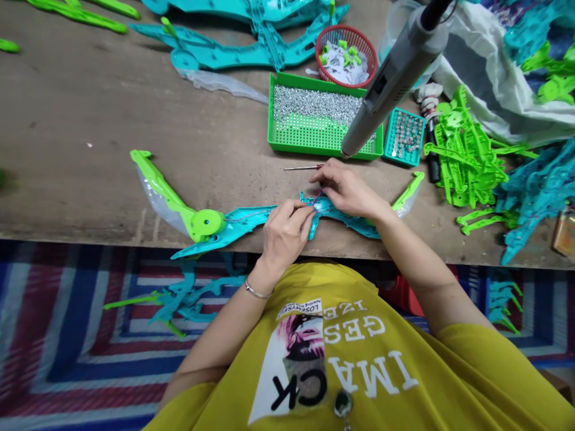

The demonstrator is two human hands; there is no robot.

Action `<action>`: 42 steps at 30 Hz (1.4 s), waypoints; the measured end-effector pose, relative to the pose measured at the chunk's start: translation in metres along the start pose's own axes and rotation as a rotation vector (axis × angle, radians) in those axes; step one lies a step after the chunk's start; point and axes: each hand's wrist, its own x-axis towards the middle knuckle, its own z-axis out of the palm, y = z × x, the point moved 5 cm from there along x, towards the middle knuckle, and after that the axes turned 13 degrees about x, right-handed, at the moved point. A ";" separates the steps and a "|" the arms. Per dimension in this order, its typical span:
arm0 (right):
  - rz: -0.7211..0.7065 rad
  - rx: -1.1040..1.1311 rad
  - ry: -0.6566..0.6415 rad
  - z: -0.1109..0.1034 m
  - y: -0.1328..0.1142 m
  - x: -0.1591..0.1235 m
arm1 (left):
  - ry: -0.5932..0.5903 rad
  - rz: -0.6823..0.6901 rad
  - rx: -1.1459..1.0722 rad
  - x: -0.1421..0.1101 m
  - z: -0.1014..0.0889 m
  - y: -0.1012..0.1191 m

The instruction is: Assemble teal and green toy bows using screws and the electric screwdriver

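Note:
A turquoise plastic toy bow shell (245, 222) lies along the table's front edge, its inner side up. Green limbs with clear pieces stick out at both ends, the left limb (177, 200) being the longer in view. Thin reddish wires (318, 200) run along the shell and gather at its middle. My left hand (287, 230) rests on the shell there, fingertips pinched together on the wires. Just above it, my right hand (348, 188) has its thumb and forefinger closed around a wire end. Fingers partly hide the fine detail.
Behind my hands lie a thin screwdriver (303, 168) and a green tray of screws (314, 134). A grey power screwdriver (390, 78) hangs over the tray. Beside it are a teal tray (404, 137) of small metal discs, a red basket (345, 30) and piled green parts (467, 149).

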 end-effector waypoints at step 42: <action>-0.111 -0.099 0.250 0.007 -0.018 -0.050 | -0.165 -0.061 -0.061 0.031 0.001 0.004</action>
